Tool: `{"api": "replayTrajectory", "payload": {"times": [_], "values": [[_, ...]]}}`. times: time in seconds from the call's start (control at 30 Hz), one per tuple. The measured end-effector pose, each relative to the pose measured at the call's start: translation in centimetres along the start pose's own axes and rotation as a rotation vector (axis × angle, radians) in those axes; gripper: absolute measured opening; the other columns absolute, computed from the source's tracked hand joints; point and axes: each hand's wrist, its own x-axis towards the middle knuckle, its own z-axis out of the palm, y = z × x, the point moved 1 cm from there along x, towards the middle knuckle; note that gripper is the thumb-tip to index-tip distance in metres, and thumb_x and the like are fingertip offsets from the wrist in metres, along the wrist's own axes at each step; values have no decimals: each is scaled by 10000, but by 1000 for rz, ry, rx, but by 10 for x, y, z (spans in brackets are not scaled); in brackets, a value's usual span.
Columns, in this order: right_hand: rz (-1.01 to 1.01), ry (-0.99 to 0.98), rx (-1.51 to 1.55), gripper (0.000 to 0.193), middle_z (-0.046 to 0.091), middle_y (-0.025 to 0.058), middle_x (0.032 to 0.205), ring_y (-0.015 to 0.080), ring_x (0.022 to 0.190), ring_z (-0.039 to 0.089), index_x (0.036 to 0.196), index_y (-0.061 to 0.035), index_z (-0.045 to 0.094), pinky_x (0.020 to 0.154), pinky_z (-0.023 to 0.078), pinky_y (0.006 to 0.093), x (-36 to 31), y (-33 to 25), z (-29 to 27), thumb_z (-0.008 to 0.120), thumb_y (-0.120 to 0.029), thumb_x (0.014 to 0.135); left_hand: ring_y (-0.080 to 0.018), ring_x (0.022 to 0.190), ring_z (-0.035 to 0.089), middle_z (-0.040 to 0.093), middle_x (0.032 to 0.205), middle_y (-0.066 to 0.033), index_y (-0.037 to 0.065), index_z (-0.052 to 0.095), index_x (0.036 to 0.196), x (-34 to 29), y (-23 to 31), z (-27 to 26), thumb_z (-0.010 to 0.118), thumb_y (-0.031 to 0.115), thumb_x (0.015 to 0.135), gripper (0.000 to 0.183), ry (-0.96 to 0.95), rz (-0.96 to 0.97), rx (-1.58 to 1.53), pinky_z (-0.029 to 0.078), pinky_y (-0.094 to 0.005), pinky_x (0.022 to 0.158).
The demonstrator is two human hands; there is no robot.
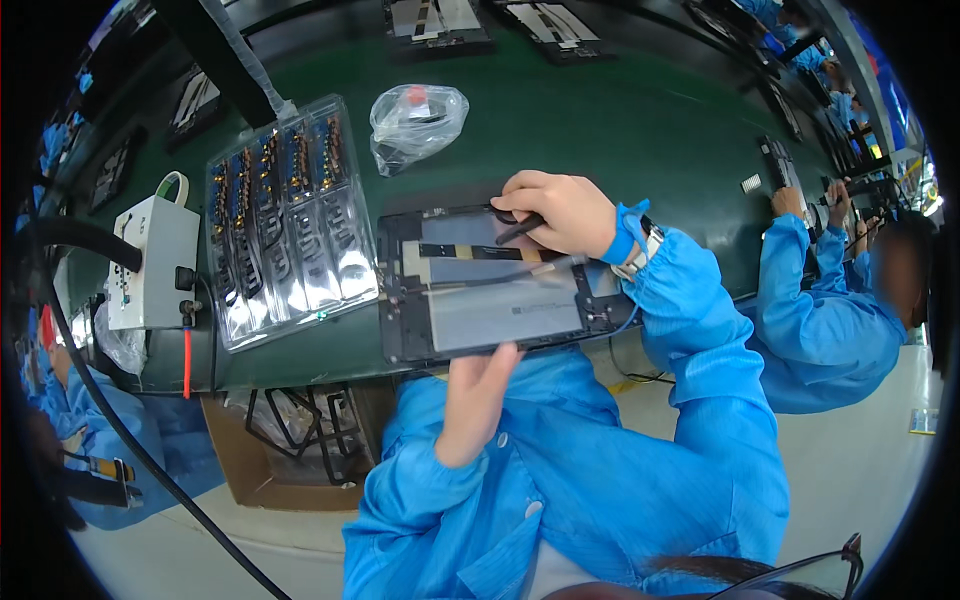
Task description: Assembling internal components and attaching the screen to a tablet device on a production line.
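An opened tablet (505,325) lies on the green table before me, its pale grey battery area and dark frame facing up. At its near edge my left hand (474,405) grips it, thumb at the rim and the other fingertips partly hidden by the edge. Over the tablet's far right part is my right hand (562,215), closed on a small black strip-like piece (520,229) with a curved end; its exact kind is unclear. A blue wrist strap (627,232) and a watch circle that wrist. A thin grey strip (490,280) runs across the tablet below the right hand.
Left of the tablet sits a clear plastic tray (290,245) of small parts, beside a white box-shaped device (153,262) with cables. A clear plastic bag (417,125) lies beyond. More opened tablets (435,22) rest farther back. An open cardboard box (290,495) stands below; a co-worker (825,330) sits right.
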Motion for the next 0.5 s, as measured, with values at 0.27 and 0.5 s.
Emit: {"api": "replayTrajectory", "payload": {"times": [0.27,0.5], "values": [[32,650,278,317,582,132,1076,261,866,605,1094,-35,601,740,482,296,-8,-43,-54,608,-35,776,-214,1068,464,429,1215,-153,-37,446,1223,21,15,62,564,-5,776,464,-35,537,618,423,-299,851],[-22,793,332,321,576,137,1125,258,911,605,1098,-34,601,783,475,290,-20,-61,-103,577,-3,779,-306,1100,425,431,1269,-109,193,595,1167,-1,27,95,724,70,519,673,153,1383,1550,341,-418,911]]}}
